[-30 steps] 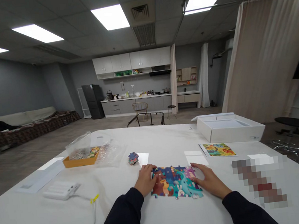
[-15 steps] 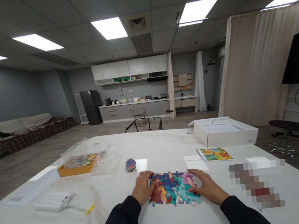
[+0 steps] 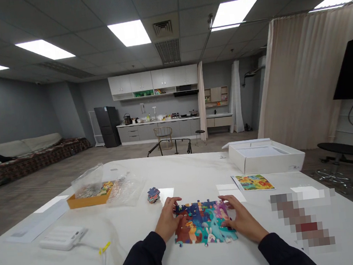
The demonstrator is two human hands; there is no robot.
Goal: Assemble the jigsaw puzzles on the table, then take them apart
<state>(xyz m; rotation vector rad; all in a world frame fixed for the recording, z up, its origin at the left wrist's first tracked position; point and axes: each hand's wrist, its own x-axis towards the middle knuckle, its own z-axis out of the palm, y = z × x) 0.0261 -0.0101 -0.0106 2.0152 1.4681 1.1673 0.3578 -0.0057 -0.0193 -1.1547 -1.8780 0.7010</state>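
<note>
A joined section of a jigsaw puzzle (image 3: 202,224) lies flat on the white table in front of me, showing a bear, a white rabbit and a teal dinosaur-like animal. Its outer edges have knobs and notches. My left hand (image 3: 168,221) grips the left edge, thumb on top of the bear and fingers curled at the upper corner. On the opposite side, my right hand (image 3: 244,221) holds the right edge with its thumb on the pieces and fingers at the top corner. A small stack of loose puzzle pieces (image 3: 153,195) sits beyond my left hand.
At the left stand an orange box tray (image 3: 90,200) with pieces, clear plastic wrapping (image 3: 124,191), a paper sheet and a white power bank (image 3: 63,238) with a cable. To the right are a picture card (image 3: 255,182), a white box (image 3: 267,160) and a blurred-out patch.
The fingers of both hands have risen slightly at the puzzle's upper corners. The joined pieces stay nearly in place between the hands.
</note>
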